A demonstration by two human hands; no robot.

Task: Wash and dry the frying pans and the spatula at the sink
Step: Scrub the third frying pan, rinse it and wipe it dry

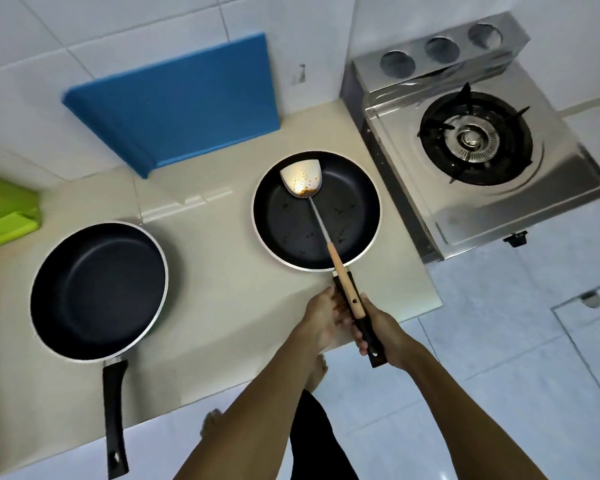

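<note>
Head view shows us a beige surface [215,209], with a steel gas stove [499,202] just to its right and a blue board [187,105] leaning on the tiled wall. The clean pan [97,289] lies at left, handle toward us. The soiled pan [291,223] sits centre-right. The spatula [336,259] rests in it, blade specked orange, wooden handle over the pan's black handle. Our right grip [378,330] is clamped round that black handle. Our left grip [321,315] touches beside it, but we cannot tell whether it closes.

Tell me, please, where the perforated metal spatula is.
Head view, right of centre: the metal spatula rests in the black frying pan beside the steel gas stove.
</note>
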